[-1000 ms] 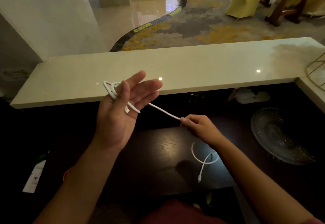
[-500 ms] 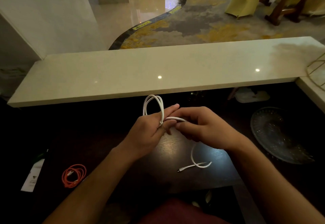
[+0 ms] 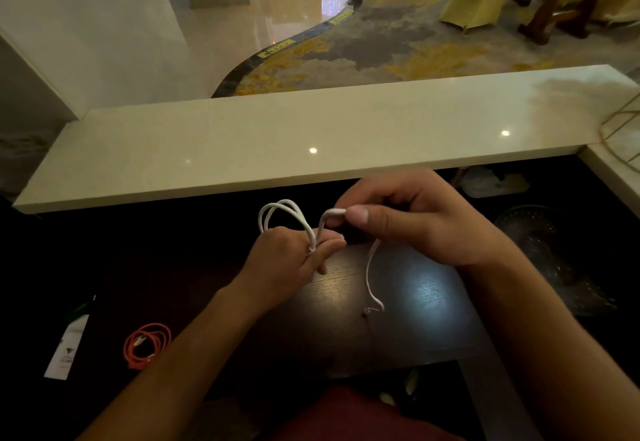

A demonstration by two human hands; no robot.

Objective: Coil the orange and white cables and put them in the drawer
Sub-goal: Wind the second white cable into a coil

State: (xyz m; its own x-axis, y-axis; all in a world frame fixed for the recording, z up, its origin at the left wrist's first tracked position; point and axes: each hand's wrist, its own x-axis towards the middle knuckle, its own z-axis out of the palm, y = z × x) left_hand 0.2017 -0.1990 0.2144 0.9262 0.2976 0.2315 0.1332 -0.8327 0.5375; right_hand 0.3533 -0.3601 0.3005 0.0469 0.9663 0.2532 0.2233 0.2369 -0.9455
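The white cable [image 3: 372, 264] is partly looped around the fingers of my left hand [image 3: 291, 260], with its loops arching above the knuckles. My right hand [image 3: 415, 222] pinches the cable a little to the right between thumb and forefinger. The free tail hangs down from there, and its plug end touches the dark wooden desk [image 3: 415, 319]. The orange cable [image 3: 147, 343] lies coiled on the desk at the lower left, apart from both hands. No drawer shows in this view.
A long pale stone counter [image 3: 311, 139] runs across behind the desk. A glass dish [image 3: 554, 260] sits at the right, and a white tag [image 3: 69, 347] lies at the far left. A gold wire frame [image 3: 623, 136] stands on the counter's right end.
My left hand turned palm down and came to the middle with the loops on it. My right hand closed in and rose, and the hanging tail grew shorter.
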